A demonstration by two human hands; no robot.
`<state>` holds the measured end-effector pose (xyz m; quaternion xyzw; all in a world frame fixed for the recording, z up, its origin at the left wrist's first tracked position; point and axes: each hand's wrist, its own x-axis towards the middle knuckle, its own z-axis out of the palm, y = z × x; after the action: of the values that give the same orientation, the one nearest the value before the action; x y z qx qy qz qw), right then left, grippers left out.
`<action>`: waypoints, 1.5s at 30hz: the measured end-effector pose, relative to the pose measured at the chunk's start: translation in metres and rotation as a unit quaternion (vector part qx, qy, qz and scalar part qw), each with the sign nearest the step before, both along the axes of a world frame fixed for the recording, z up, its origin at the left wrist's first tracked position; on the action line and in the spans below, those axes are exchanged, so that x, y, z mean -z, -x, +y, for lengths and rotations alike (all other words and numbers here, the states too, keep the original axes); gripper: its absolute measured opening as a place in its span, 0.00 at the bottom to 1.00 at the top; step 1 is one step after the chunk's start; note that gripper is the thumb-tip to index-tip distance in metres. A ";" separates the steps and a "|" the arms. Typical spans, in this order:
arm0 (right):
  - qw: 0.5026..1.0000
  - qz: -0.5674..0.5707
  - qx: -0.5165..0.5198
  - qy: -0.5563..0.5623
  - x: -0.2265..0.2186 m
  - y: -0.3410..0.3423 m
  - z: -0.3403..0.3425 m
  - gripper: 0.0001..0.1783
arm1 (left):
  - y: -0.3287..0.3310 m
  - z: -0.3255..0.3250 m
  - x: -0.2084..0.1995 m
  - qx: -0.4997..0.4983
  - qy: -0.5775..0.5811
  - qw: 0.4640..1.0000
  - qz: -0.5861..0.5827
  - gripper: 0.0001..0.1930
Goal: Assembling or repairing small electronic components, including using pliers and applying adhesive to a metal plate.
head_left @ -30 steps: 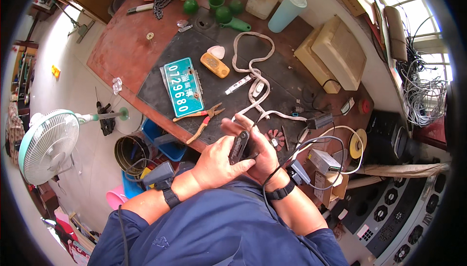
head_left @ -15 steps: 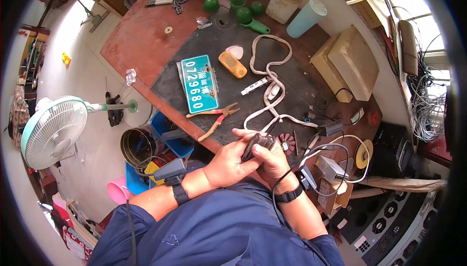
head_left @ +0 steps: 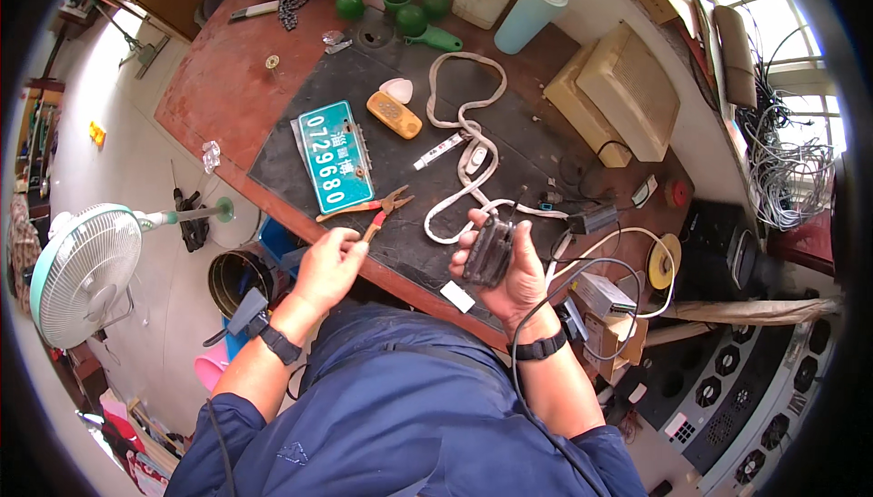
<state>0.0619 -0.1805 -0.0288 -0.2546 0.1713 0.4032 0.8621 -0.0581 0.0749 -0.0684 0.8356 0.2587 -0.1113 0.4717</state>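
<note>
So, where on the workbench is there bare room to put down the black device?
Bare dark mat lies between the white strap and the beige box. Bare red bench lies left of the teal plate. Cables crowd the area beside the right hand.

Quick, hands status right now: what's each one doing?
Left hand: loosely curled, at the pliers' red handles.
Right hand: holding a dark boxy device.
</note>
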 end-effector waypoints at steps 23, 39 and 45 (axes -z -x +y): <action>0.954 0.000 -0.035 -0.298 -0.024 -0.014 -0.021 0.37 | -0.010 0.020 0.007 -0.021 -0.055 0.998 -0.033 0.14; 0.983 -0.055 0.017 -0.172 -0.021 -0.012 -0.017 0.37 | -0.004 0.023 0.010 -0.024 -0.068 0.997 -0.027 0.14; 0.979 -0.028 0.009 -0.200 -0.023 -0.014 -0.017 0.31 | -0.003 0.025 0.010 -0.022 -0.077 0.996 -0.033 0.14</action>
<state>0.0761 -0.1970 -0.0056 -0.0863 0.0649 0.4137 0.9040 -0.0548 0.1003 -0.0781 0.8668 0.2695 -0.0528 0.4163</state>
